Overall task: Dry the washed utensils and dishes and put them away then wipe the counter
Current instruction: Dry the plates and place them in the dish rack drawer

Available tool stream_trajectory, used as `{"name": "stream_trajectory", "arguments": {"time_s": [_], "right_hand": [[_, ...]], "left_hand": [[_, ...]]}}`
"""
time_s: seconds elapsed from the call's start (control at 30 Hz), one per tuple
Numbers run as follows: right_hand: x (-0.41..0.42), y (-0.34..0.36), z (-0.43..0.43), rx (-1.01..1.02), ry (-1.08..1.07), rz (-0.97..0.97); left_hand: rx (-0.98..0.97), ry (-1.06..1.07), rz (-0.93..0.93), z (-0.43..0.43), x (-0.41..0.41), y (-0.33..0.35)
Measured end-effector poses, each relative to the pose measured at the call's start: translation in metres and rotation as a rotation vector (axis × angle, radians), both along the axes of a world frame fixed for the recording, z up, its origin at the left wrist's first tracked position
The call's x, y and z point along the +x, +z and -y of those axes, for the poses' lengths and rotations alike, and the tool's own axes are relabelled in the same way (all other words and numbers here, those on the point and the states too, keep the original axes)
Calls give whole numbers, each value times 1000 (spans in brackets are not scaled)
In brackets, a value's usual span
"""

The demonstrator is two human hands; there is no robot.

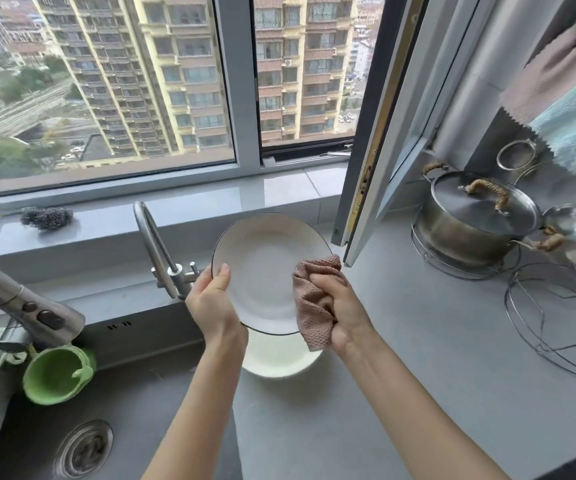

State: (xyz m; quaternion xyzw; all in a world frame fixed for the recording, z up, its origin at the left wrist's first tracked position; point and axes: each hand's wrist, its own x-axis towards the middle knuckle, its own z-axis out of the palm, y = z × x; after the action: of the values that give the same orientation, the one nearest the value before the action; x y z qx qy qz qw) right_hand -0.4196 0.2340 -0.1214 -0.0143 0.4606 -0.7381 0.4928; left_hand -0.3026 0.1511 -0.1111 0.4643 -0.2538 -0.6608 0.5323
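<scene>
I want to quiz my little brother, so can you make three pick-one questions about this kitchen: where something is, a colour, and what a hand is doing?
1. Where does the steel scrubber lie?
A) in the sink
B) on the window sill
C) on the pot lid

2. What colour is the cloth in the right hand?
A) pink
B) yellow
C) green

3. What is the left hand doing?
A) turning the tap
B) hanging open
C) holding the plate by its rim

Answers:
1 B, it lies on the sill below the glass.
2 A, the bunched cloth is dusty pink.
3 C, its thumb presses the plate's face at the rim.
</scene>
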Motion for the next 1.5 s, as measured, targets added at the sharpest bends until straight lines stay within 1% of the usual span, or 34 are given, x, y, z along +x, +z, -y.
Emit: {"name": "stream_trajectory", "arguments": {"time_s": [0.03,0.1,0.17,0.23,0.27,0.3,0.33,0.4,0.43,0.47,0.5,0.57,0.63,0.67,0.7,0.77,0.8,0.87,0.97,1.03,1.07,1.13,1.17,1.23,1.3,1.37,1.4,1.43,1.47,1.5], "right_hand": [[5,-1,3,-40,-63,30],[10,-1,8,-83,-171,15],[12,-4,9,-68,-211,-30],[17,-8,4,-22,-209,-35],[20,-10,0,3,-201,-39],[22,-12,-4,40,-199,-63],[23,-13,-8,88,-195,-114],[19,-10,-16,162,-168,-248],[15,-5,-19,175,-129,-310],[9,1,-22,184,-63,-386],[3,10,-23,198,31,-495],[-6,30,-23,225,285,-804],[-10,51,-18,201,506,-1061],[-12,60,-13,184,557,-1124],[-16,65,-8,175,566,-1148],[-25,70,-1,160,530,-1123],[-30,69,-1,145,494,-1057],[-32,62,-2,92,374,-847],[-11,42,5,-13,58,-503],[12,30,17,-96,-143,-291],[23,25,23,-106,-240,-202],[37,15,25,-46,-394,-106],[40,10,22,-13,-434,-92],[36,7,9,60,-420,-132],[20,8,-9,143,-312,-234],[1,14,-24,191,-96,-373],[-8,18,-30,220,56,-489],[-14,23,-32,260,216,-630],[-19,27,-31,297,359,-762],[-23,31,-28,329,452,-856]], "left_hand": [[-5,39,-8,-5,-6,0],[-24,110,-9,-16,-14,2],[-28,154,-5,-25,-18,-3],[-28,140,8,-32,-13,-11],[-43,97,42,-34,-8,-15],[-70,3,85,-34,0,-21],[-92,-134,127,-31,9,-23],[-111,-487,199,-12,29,-26],[-132,-645,245,1,38,-22],[-176,-773,330,16,45,-18],[-229,-886,400,28,48,-12],[-317,-1043,484,39,47,1],[-439,-1071,569,39,41,11],[-518,-1021,609,35,39,15],[-580,-943,626,32,36,16],[-606,-786,612,26,32,20],[-571,-706,568,25,30,22],[-448,-498,490,25,25,29],[-260,-176,448,23,10,32],[-148,6,349,7,-5,32],[-83,74,283,-4,-14,29],[-1,115,264,-26,-23,20],[-6,58,276,-32,-21,16],[0,-191,253,-27,-10,4],[61,-548,131,-7,12,1],[38,-860,119,15,31,7],[2,-971,182,21,35,12],[-70,-1048,317,23,35,17],[-170,-1066,505,23,31,19],[-275,-1028,663,20,27,17]]}}
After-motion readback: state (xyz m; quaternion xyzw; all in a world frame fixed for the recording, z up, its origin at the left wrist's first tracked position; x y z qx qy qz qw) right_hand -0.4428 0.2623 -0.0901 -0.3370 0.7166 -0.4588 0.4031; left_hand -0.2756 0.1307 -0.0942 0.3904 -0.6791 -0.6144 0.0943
